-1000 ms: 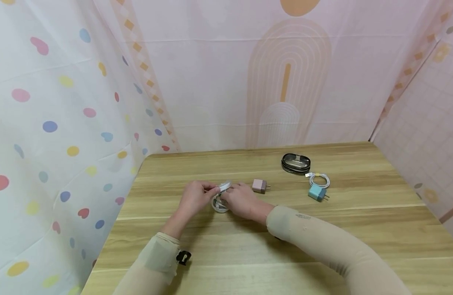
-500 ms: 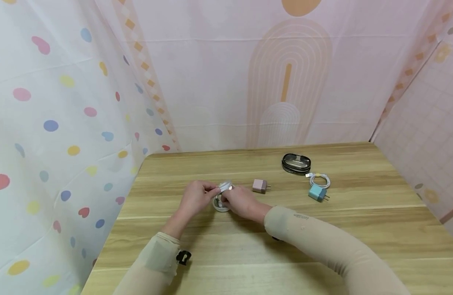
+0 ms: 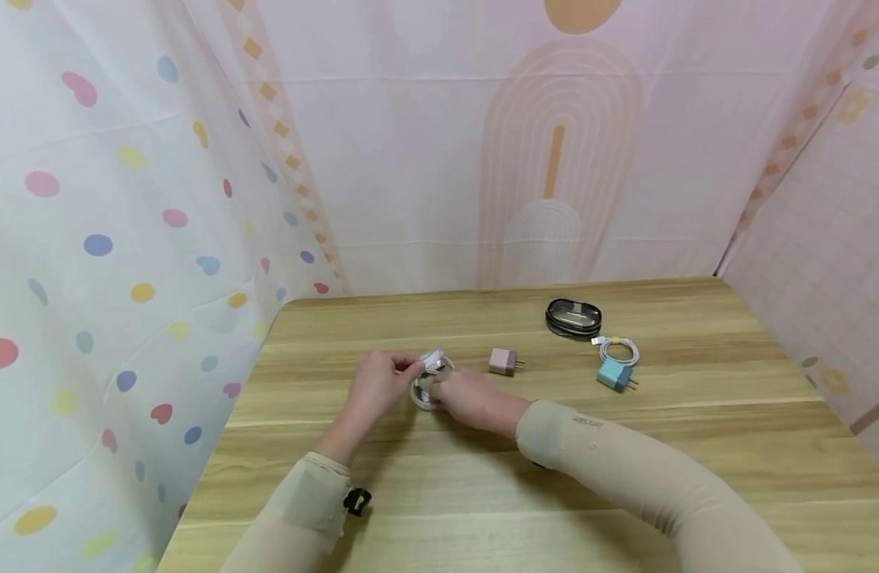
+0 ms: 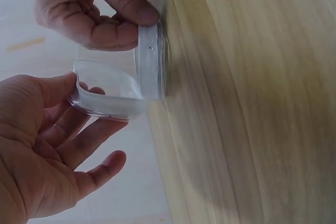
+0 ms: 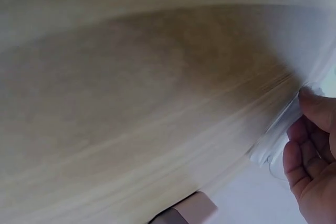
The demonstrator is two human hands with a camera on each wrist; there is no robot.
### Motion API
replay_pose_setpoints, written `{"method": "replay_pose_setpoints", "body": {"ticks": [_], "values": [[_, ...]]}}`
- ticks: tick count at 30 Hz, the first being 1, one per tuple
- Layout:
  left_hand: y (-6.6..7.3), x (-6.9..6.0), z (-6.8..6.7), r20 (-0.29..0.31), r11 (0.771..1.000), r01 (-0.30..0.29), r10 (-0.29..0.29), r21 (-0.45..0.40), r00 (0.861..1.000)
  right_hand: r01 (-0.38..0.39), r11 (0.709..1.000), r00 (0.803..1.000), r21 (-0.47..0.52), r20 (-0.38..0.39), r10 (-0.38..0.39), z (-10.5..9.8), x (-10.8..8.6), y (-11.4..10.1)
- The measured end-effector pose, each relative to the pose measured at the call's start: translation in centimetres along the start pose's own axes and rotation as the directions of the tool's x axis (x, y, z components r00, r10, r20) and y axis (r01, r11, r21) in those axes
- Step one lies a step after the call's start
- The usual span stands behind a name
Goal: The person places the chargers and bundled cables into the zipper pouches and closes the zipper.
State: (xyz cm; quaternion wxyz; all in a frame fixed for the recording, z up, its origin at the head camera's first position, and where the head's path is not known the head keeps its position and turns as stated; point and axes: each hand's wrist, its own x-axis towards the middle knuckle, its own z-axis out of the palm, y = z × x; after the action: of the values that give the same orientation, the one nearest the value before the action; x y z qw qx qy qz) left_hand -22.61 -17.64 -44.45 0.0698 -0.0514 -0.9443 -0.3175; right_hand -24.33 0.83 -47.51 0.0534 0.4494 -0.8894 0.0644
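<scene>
A small round clear plastic case (image 3: 420, 403) with a lid (image 4: 107, 103) raised on one side stands on the wooden table between the hands. White cable is coiled at the case, and a white USB plug (image 3: 441, 364) sticks up beside the lid. My left hand (image 3: 379, 387) pinches the raised lid between thumb and fingers, the other fingers spread below it. My right hand (image 3: 470, 398) holds the case's lower half by its rim, thumb outside and fingers curled (image 4: 86, 11). What those fingertips touch inside is hidden.
A pink charger plug (image 3: 503, 361) lies just right of my right hand. Further right are a coiled black cable (image 3: 573, 319), a coiled white cable (image 3: 628, 342) and a blue charger plug (image 3: 614, 374). Patterned cloth (image 3: 410, 175) hangs behind the table.
My right hand has drawn back slightly toward me from the lid. The white USB plug and a bit of cable have come into sight beside the lid. My left hand stays nearly still.
</scene>
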Motion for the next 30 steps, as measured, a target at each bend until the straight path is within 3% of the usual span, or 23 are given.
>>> {"method": "replay_pose_setpoints", "body": {"ticks": [5, 12, 15, 19, 22, 26, 30], "values": [[0.2, -0.2, 0.0, -0.006, 1.0, -0.007, 0.007, 0.024, 1.0, 0.023, 0.999, 1.0, -0.039, 0.008, -0.023, 0.1, 0.1, 0.1], [0.3, -0.1, 0.0, 0.001, 1.0, 0.008, -0.008, 0.026, 1.0, 0.023, 1.0, 0.999, 0.002, -0.022, -0.023, 0.2, -0.2, 0.2], [0.3, -0.1, -0.1, -0.002, 1.0, -0.009, 0.009, 0.028, 1.0, 0.054, 0.998, 0.996, 0.019, -0.072, -0.053, -0.2, -1.0, 0.2], [0.3, -0.2, 0.1, -0.01, 0.999, -0.032, 0.032, 0.032, 0.999, 0.085, 0.996, 0.976, -0.015, -0.199, -0.086, -0.6, -3.0, 0.8], [0.4, -0.2, 0.2, -0.007, 0.999, -0.025, 0.026, 0.035, 1.0, 0.026, 0.999, 0.966, -0.044, -0.256, -0.036, -0.9, -4.9, 1.6], [0.5, -0.3, 0.3, -0.006, 0.999, -0.019, 0.019, 0.038, 1.0, -0.11, 0.993, 0.963, -0.051, -0.254, 0.093, -1.8, -7.1, 3.4], [0.7, -0.4, 0.5, -0.013, 0.998, -0.03, 0.031, 0.061, 0.999, -0.234, 0.972, 0.944, -0.039, -0.248, 0.217, -2.8, -8.2, 5.4]]}}
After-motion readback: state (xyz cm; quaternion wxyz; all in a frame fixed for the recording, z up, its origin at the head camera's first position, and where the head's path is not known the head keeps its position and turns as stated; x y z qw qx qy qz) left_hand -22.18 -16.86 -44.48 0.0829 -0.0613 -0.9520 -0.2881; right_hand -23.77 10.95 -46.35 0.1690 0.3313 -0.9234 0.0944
